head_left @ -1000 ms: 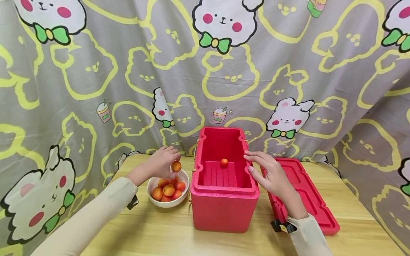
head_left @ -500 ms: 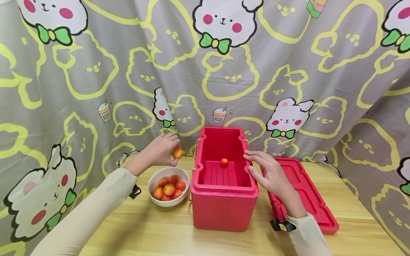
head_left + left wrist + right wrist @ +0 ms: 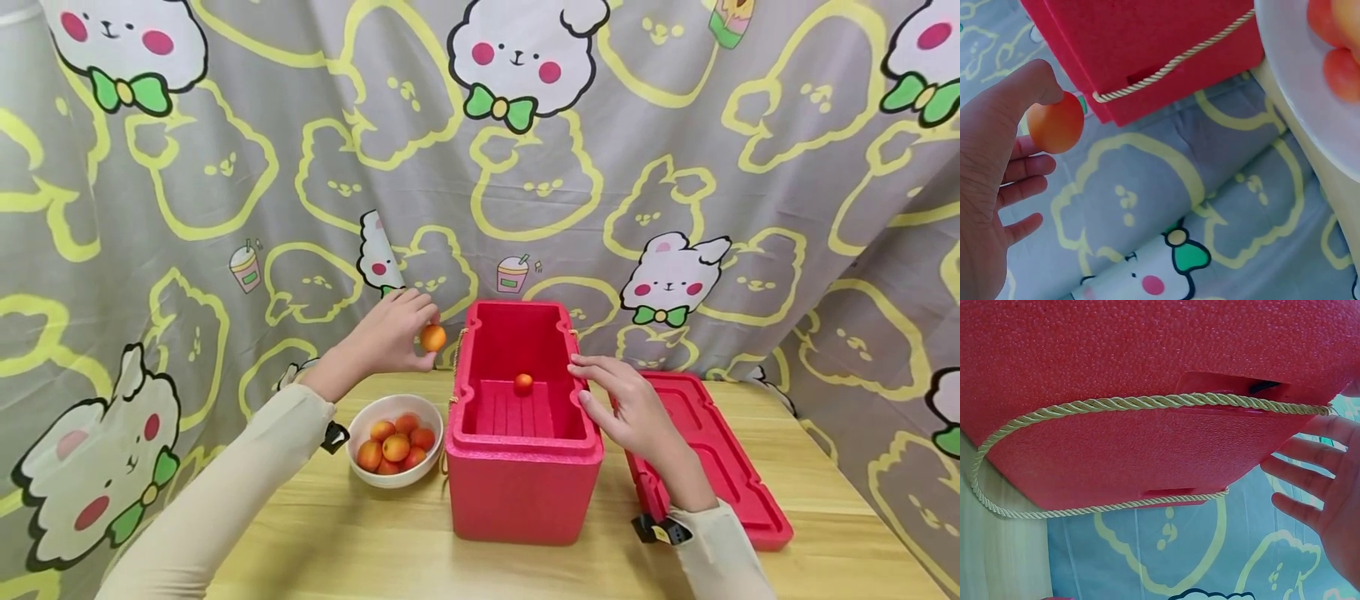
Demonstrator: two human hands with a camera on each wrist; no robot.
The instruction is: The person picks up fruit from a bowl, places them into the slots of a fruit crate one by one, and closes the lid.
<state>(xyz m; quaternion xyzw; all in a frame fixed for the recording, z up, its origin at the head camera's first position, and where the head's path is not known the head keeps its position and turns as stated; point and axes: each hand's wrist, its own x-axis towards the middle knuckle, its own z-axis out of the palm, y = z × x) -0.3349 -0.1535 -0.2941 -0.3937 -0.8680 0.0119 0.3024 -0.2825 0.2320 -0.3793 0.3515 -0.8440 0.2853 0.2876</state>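
Note:
My left hand [image 3: 392, 335] pinches a small, round orange fruit [image 3: 433, 338] between thumb and fingers, above and behind the white bowl and left of the box. In the left wrist view that fruit [image 3: 1056, 124] is held by the thumb and index finger, with the other fingers spread loosely. Several similar orange-red fruits [image 3: 396, 447] lie in the white bowl [image 3: 355, 472]. An uncovered red foam box [image 3: 525, 500] stands beside the bowl, with one fruit [image 3: 523, 384] on its ribbed floor. My right hand [image 3: 636, 410] rests on the box's right rim, fingers fairly straight.
A red lid [image 3: 731, 483] lies on the wooden table [image 3: 832, 517] right of the box, partly under my right forearm. Gold rope [image 3: 1116, 403] hangs along the box's sides. A patterned grey curtain [image 3: 315, 200] closes off the back.
Holding the fruit, my left hand has risen from the bowl and moved right toward the box. My right hand has stayed on the rim.

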